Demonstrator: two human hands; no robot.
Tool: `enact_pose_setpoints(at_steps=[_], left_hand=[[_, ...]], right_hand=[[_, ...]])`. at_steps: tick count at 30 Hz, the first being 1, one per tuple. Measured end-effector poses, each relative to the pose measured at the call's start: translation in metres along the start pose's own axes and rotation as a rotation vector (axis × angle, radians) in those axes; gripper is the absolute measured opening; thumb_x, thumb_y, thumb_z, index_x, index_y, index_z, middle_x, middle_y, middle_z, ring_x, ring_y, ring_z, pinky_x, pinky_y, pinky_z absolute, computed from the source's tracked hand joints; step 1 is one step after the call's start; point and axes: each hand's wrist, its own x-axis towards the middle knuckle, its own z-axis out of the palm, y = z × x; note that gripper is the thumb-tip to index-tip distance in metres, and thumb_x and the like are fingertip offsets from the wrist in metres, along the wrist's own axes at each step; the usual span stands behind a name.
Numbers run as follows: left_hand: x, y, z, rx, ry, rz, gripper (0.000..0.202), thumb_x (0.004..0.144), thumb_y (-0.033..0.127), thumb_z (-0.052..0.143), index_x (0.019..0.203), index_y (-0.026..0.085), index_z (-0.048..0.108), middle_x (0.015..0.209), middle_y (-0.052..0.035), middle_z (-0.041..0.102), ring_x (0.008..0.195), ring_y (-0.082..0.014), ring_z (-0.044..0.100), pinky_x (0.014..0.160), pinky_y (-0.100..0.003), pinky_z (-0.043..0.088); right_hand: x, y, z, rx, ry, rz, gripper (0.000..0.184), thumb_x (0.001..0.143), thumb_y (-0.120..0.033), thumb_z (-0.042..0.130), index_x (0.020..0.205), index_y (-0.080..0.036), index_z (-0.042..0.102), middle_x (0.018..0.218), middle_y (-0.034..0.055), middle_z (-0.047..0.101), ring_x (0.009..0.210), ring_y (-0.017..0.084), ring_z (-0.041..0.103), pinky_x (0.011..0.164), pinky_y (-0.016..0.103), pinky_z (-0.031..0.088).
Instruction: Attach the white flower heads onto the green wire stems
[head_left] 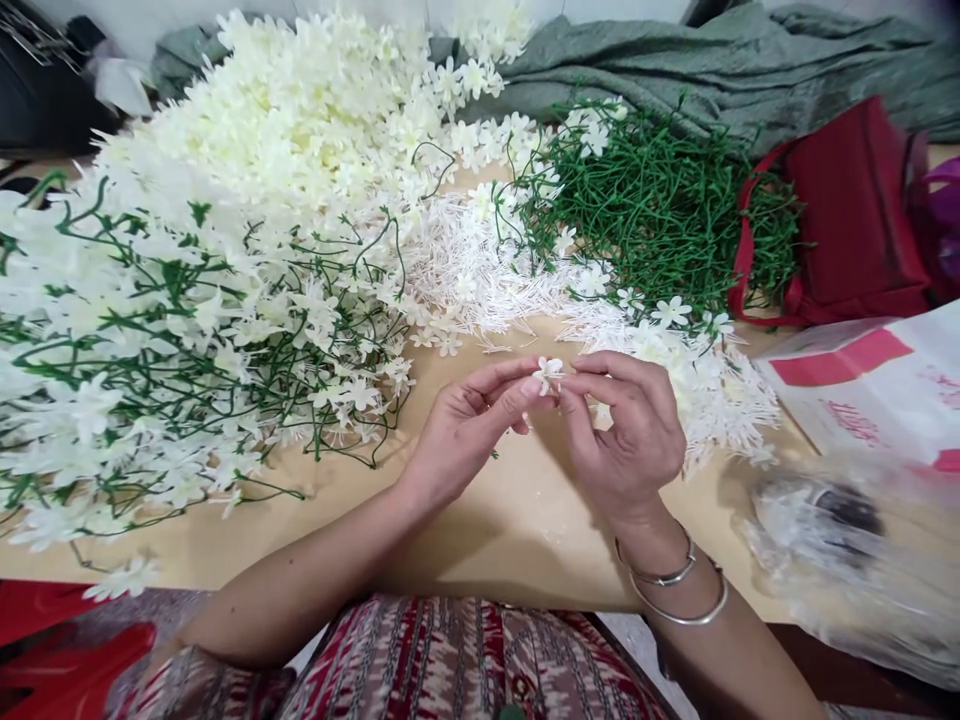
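Note:
In front of my body a small white artificial flower (550, 371) is pinched between thumb and fingers of my left hand (480, 420). My right hand (626, 425) meets it from the other side, thumb and index finger pressed together at the flower's centre on what looks like a thin white stamen. Just beyond my hands lies a heap of thin white stamens (480, 270). Green plastic stems (645, 200) are piled behind it to the right. On the left spreads a large pile of white flowers joined to green stems (187, 330).
Loose white blossoms (315, 110) are heaped at the back left. A green cloth (675, 60) runs along the rear. At the right are a red bag (855, 210), a white printed bag (862, 390) and a clear plastic bag (847, 570). The tan table (487, 540) ends near my body.

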Motion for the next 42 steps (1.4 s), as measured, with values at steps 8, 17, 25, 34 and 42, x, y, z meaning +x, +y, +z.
enact_pose_setpoints(at_steps=[8, 17, 25, 34, 42], left_hand=[[-0.001, 0.005, 0.002, 0.088, 0.027, 0.081, 0.030, 0.086, 0.047, 0.082, 0.105, 0.023, 0.083, 0.105, -0.0045, 0.081, 0.080, -0.0126, 0.068, 0.074, -0.025, 0.056], [-0.004, -0.006, 0.001, 0.081, 0.036, 0.072, 0.026, 0.090, 0.044, 0.078, 0.107, 0.026, 0.083, 0.098, -0.0032, 0.081, 0.092, -0.0156, 0.073, 0.089, -0.030, 0.060], [-0.011, 0.001, 0.001, 0.502, -0.003, 0.325, 0.019, 0.101, 0.030, 0.063, 0.116, 0.025, 0.074, 0.119, -0.0064, 0.079, 0.112, -0.0200, 0.074, 0.103, -0.035, 0.056], [-0.005, 0.022, -0.019, 0.907, -0.035, 0.526, 0.014, 0.103, 0.022, 0.055, 0.115, 0.021, 0.061, 0.117, -0.0099, 0.073, 0.102, -0.0200, 0.071, 0.088, -0.033, 0.053], [-0.022, 0.031, -0.055, 1.533, -0.520, 0.535, 0.014, 0.104, 0.023, 0.059, 0.109, 0.022, 0.071, 0.115, -0.0079, 0.073, 0.104, -0.0231, 0.063, 0.094, -0.036, 0.043]], right_hand=[[-0.006, -0.007, 0.004, 0.047, -0.072, 0.039, 0.026, 0.090, -0.009, 0.072, 0.108, -0.028, 0.069, 0.104, 0.0038, 0.073, 0.094, 0.021, 0.073, 0.082, 0.040, 0.061], [-0.005, -0.009, 0.003, 0.215, -0.098, 0.294, 0.021, 0.090, -0.013, 0.071, 0.101, -0.031, 0.073, 0.111, 0.0042, 0.072, 0.106, 0.023, 0.070, 0.095, 0.046, 0.059], [-0.001, -0.005, -0.003, 0.352, -0.147, 0.403, 0.029, 0.089, -0.014, 0.075, 0.113, -0.030, 0.073, 0.105, 0.0024, 0.075, 0.103, 0.023, 0.071, 0.093, 0.045, 0.057], [0.000, 0.003, -0.003, 0.334, -0.049, 0.338, 0.023, 0.091, -0.012, 0.071, 0.099, -0.033, 0.074, 0.097, -0.0007, 0.077, 0.095, 0.021, 0.073, 0.084, 0.042, 0.059], [0.001, 0.004, -0.004, 0.421, -0.026, 0.463, 0.013, 0.088, -0.016, 0.076, 0.088, -0.029, 0.072, 0.084, -0.0020, 0.074, 0.083, 0.017, 0.070, 0.076, 0.037, 0.058]])
